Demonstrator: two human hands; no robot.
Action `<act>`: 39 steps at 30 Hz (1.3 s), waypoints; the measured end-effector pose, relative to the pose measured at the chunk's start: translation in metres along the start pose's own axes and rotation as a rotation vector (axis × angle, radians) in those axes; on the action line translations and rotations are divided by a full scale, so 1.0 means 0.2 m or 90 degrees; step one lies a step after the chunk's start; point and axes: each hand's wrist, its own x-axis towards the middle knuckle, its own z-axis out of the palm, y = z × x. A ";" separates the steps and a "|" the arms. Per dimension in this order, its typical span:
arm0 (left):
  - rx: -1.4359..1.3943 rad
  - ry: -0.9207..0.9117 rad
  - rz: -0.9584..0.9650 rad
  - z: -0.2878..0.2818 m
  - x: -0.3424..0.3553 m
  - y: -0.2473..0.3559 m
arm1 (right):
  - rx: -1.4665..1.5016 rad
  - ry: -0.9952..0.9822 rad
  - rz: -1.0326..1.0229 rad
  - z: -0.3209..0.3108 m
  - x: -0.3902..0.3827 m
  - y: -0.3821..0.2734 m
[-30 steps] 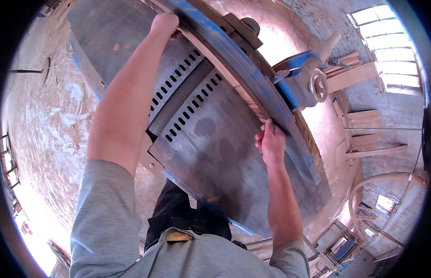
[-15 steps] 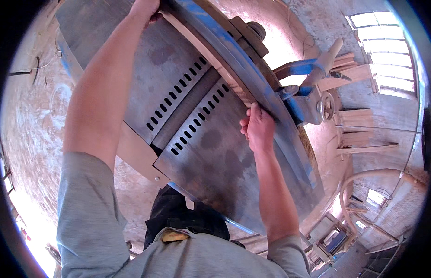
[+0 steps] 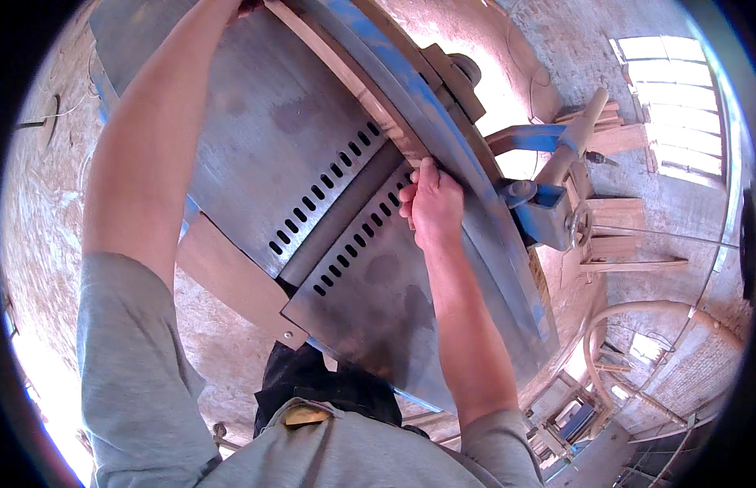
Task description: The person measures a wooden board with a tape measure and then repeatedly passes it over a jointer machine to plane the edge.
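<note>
A long wooden board (image 3: 345,81) lies on the steel bed (image 3: 256,98) of a planing machine, against a blue-grey fence (image 3: 418,93). My left hand (image 3: 235,10) is at the board's far end at the top, fingers curled on it and partly cut off by the frame. My right hand (image 3: 431,203) holds the board's near end, thumb along it, fingers curled, just beside the slotted strips (image 3: 357,244) that border the dark cutter gap (image 3: 329,228).
Blue fence mountings with a handwheel (image 3: 579,224) stand right of the fence. Boards (image 3: 614,215) lean beyond them near a bright window (image 3: 662,106). A large curved hose (image 3: 638,309) runs at the lower right.
My left hand has moved up and left toward the frame's edge. My right hand has slid upward along the fence to beside the cutter gap, with the board between both hands.
</note>
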 end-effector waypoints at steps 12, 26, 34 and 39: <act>0.176 -0.012 -0.022 -0.06 -0.12 0.04 | -0.014 -0.075 -0.070 0.32 0.05 -0.21; -0.464 -0.009 -0.277 -0.46 -1.32 -0.44 | -0.018 -0.273 -0.066 -0.18 -0.77 0.06; -0.241 0.230 -0.173 -0.61 -2.65 -0.84 | 0.037 -0.325 -0.031 -0.76 -1.13 0.74; -0.017 0.391 -0.110 -0.75 -3.52 -1.01 | 0.009 -0.403 -0.023 -1.02 -1.36 1.09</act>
